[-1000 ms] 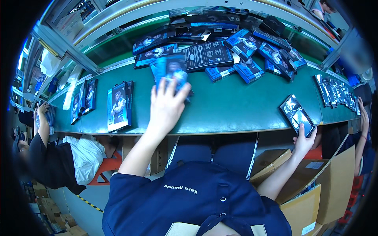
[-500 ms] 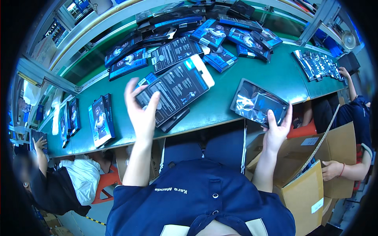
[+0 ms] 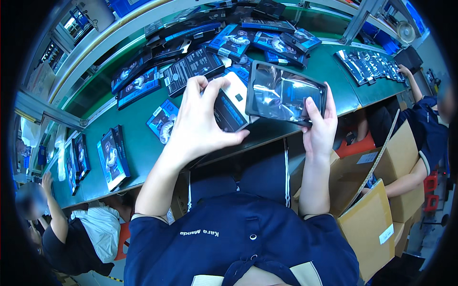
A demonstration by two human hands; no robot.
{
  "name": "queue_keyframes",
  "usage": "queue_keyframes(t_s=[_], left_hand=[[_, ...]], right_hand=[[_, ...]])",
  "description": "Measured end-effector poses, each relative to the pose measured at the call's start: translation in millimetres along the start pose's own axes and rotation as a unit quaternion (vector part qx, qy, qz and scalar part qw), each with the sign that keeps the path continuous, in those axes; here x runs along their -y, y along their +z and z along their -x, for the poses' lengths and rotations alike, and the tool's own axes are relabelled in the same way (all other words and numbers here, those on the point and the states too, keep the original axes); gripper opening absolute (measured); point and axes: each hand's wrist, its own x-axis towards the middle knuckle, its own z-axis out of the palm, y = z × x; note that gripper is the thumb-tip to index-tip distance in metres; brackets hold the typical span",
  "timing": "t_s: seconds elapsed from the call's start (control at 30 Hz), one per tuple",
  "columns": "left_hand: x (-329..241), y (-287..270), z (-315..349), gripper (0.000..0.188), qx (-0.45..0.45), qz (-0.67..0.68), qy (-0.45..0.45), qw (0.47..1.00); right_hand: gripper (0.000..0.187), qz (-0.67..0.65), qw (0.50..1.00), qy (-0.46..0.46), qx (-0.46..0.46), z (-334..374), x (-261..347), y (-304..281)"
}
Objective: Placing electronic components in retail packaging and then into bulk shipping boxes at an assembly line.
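My left hand grips a black retail box with blue print, thumb on one side and fingers on the other. The box's white end flap stands out toward the right. In my right hand is a black tray with shiny clear film over its face, thumb on top and fingers along its right edge. The tray's left end meets the box's flapped end; whether any of it is inside I cannot tell. A blue and black box lies on the table behind my left wrist.
Many similar boxes are heaped at the back of the green table. A few boxes stand at the left. Film-wrapped packs lie in a row at the right. Co-workers sit on both sides. An open carton stands at my right.
The box has turned so its flapped end faces the tray, and the left hand has shifted right. The tray has moved left and up, closing the gap to the box.
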Motion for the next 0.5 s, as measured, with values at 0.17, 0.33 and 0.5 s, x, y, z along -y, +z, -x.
queue_keyframes(t_s=[0.17,0.33,0.5], left_hand=[[-3,-3,2,0.107,-0.083,0.063,0.137,0.985],[0,7,1,0.128,-0.019,0.214,0.204,0.955],[-11,3,1,0.139,0.008,0.151,0.207,0.966]], right_hand=[[0.069,-0.053,0.989,0.132,0.031,6,4,-7],[0.066,-0.095,0.973,0.2,0.072,27,-4,-16],[0.068,-0.022,0.983,-0.167,-0.068,30,37,6]])
